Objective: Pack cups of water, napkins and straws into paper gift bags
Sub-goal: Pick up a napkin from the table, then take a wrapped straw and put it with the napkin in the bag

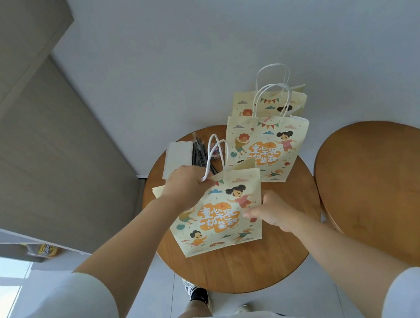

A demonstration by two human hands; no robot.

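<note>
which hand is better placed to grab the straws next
Left. The left hand holds the top of the front bag, right beside the straws; the right hand holds its other side, farther off.

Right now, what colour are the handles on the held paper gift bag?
White twisted-cord handles on the pale yellow cartoon-printed paper gift bag; best in head view.

Both forearms are sticking out bare from short white sleeves. The left arm is pointing from 7 o'clock toward 1 o'clock, and the left hand point(184, 186) is gripping the top edge of a paper bag point(218, 220), knuckles up and fingers curled. The right arm is pointing from 5 o'clock toward 11 o'clock. The right hand point(269, 211) is pinching the bag's 3 o'clock edge, thumb lying across its front.
</note>
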